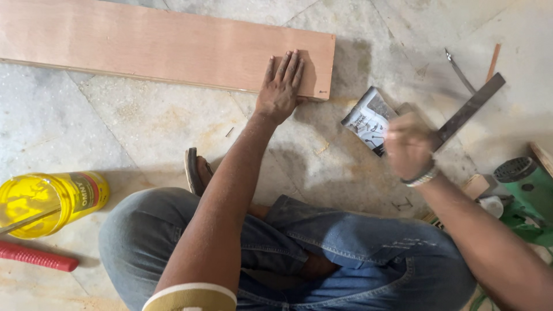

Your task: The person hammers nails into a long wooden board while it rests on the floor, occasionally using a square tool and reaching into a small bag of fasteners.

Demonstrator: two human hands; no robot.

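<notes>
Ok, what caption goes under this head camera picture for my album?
Left hand flat on a long pale wooden board; blurred right hand grips a dark metal square.

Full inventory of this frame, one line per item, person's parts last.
wooden board: 1, light pinkish-brown, flat on the floor, top left to centre
metal square ruler: 1, dark grey, right of centre, held at its near end
crumpled packet: 1, white and grey, floor beside the right hand
plastic jar: 1, yellow, lying on its side, left edge
red handle: 1, red, floor at lower left
green power tool: 1, green, right edge, partly cut off
sandal: 1, dark, under the foot near centre
stone floor: 1, pale grey, dusty
jeans: 1, blue, bottom centre
left hand: 1, flat on the board's right end
right hand: 1, blurred, gripping the ruler, band on wrist
</notes>
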